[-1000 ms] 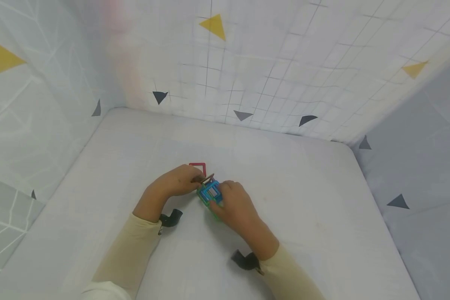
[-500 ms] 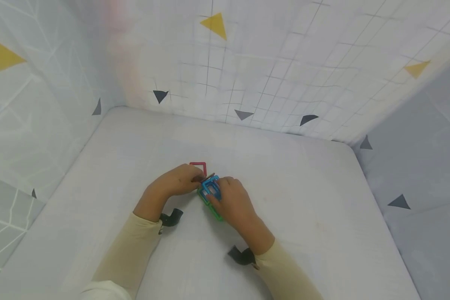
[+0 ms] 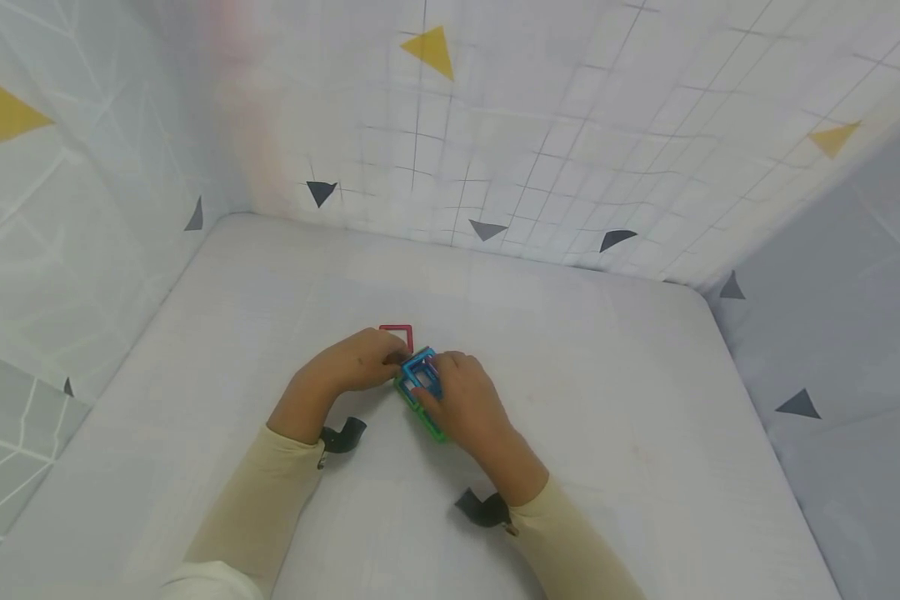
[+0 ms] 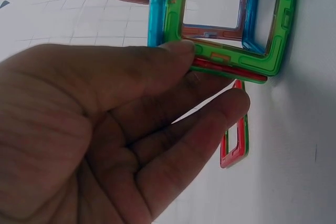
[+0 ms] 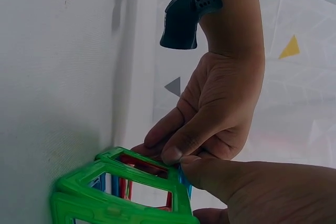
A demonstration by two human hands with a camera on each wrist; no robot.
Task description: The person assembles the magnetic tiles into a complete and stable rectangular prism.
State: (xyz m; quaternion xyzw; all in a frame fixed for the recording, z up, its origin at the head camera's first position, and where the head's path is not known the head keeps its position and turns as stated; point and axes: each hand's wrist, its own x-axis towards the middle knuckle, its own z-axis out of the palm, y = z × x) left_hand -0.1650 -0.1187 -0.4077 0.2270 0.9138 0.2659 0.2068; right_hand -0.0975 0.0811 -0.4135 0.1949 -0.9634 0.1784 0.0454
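A small box of magnetic tiles stands on the white table between both hands. Its sides include green square tiles (image 3: 430,423), with red and blue ones among them. A blue square tile (image 3: 414,375) lies across its top. My left hand (image 3: 352,364) pinches the box's far-left corner, thumb on a green tile frame (image 4: 277,59) and fingers behind a red edge (image 4: 231,70) in the left wrist view. From the right, my right hand (image 3: 467,402) grips the blue tile, thumb on the near side, fingers beyond. The right palm hides part of the box.
Just behind the left fingers is a red square tile (image 3: 397,327), seen with a green edge in the left wrist view. Dark wrist camera mounts (image 3: 342,436) jut inward from both sleeves. Patterned fabric walls (image 3: 540,125) enclose the table's back and sides.
My right hand has shifted slightly forward and left, bringing the blue tile toward the box's far edge, where it now covers most of a brownish edge. My left hand has stayed nearly still.
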